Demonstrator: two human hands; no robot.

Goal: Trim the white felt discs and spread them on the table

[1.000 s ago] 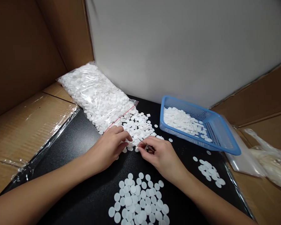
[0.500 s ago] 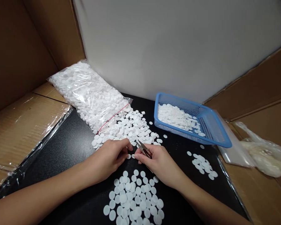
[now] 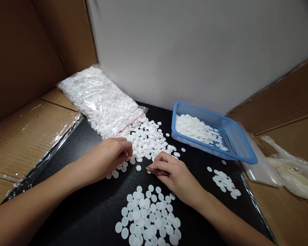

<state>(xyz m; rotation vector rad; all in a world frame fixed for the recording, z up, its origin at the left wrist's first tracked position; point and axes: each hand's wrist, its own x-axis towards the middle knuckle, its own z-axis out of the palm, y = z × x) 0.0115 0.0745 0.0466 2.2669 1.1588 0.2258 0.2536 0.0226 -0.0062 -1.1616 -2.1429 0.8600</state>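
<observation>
My left hand [image 3: 111,155] is over the near left side of a heap of small white discs [image 3: 150,140], fingers curled down among them. Its fingertips are partly hidden, so what they pinch, if anything, does not show. In my right hand [image 3: 176,174] is a slim pair of metal tweezers [image 3: 157,171], tips pointing left and mostly covered by the fingers. One white disc [image 3: 149,171] shows just under the tips. Another single disc [image 3: 138,167] lies on the black surface between my hands. Nearer to me spreads a group of flat white discs [image 3: 150,218].
A clear plastic bag [image 3: 100,99] full of white discs lies at the back left, its mouth toward the heap. A blue basket [image 3: 242,141] holding discs stands back right. In front of it is a small disc cluster [image 3: 226,182]; further right lies a crumpled plastic bag [image 3: 295,174].
My left hand has moved left and slightly up, away from my right hand, uncovering discs below it. The tweezers have turned flatter in my right hand. The view has shifted slightly.
</observation>
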